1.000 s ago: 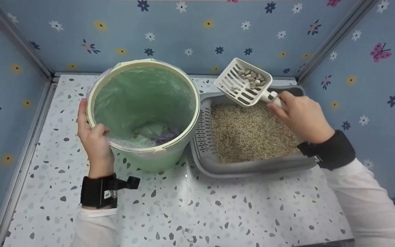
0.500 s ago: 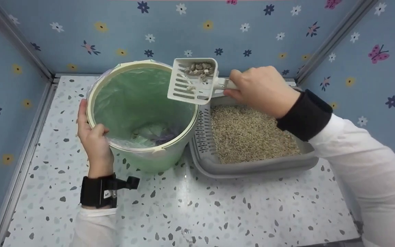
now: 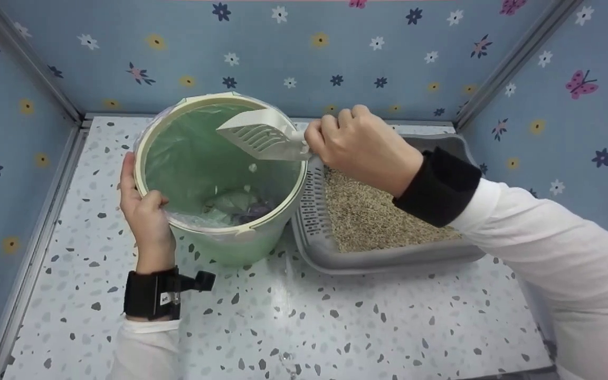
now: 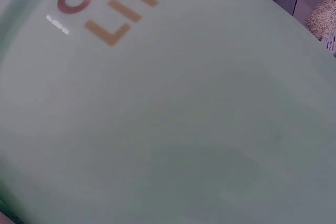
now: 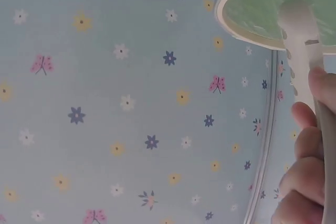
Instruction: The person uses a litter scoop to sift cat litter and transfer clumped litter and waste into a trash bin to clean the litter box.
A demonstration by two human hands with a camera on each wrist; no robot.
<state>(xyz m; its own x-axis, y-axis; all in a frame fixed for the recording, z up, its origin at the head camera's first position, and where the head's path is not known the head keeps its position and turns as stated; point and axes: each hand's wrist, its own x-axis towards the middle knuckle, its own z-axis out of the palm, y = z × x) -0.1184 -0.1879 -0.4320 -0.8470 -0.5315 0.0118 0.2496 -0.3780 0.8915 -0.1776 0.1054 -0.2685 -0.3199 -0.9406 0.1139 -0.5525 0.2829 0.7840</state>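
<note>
My right hand (image 3: 362,150) grips the handle of a white slotted litter scoop (image 3: 262,134), tilted on its side over the mouth of a green trash can (image 3: 235,253). Small pale clumps (image 3: 253,168) are falling from it into the can. With the thumb over the cream rim and the fingers along the outside, my left hand (image 3: 148,216) holds the can's left side. A clear liner (image 3: 188,142) covers the can's inside, and crumpled green and purple bags lie at the bottom. In the right wrist view, fingers (image 5: 304,177) wrap around the scoop's handle.
A grey litter box (image 3: 378,261) filled with tan granular litter (image 3: 383,216) stands right beside the can. Both are on a speckled white tabletop (image 3: 293,327). Blue flowered panels (image 3: 304,58) enclose the back and sides.
My right hand has carried the scoop left from above the litter box to the can and turned it over on its side. Clumps have left the scoop. The left hand stays put.
</note>
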